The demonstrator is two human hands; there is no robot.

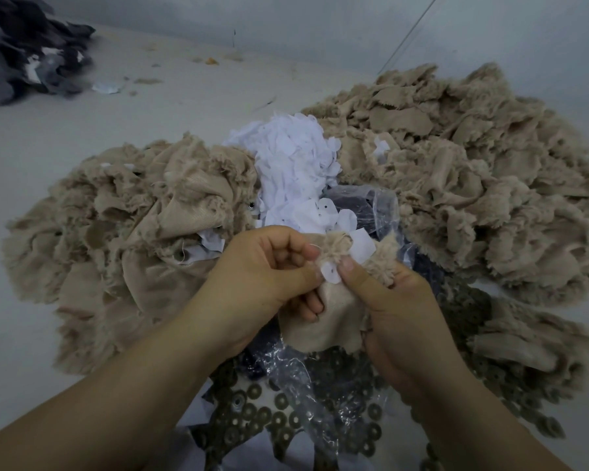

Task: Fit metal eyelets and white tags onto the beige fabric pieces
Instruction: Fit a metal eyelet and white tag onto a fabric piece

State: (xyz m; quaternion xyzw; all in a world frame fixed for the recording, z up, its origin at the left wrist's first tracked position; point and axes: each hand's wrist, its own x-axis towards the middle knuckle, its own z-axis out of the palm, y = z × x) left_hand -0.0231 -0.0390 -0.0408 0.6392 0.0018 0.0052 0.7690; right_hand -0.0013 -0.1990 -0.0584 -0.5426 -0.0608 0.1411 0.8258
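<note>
While both hands pinch it over the middle of the floor, a beige fabric piece (323,321) carries a small white tag (330,271) between the left hand (262,266) and right hand (398,300). Beige heaps (456,171), white tags (293,164) and metal eyelets (286,419) surround it.

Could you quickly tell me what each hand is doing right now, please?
Left hand: closed, pinching the beige fabric piece.
Right hand: closed, thumb pressing a white tag onto the same piece.
</note>
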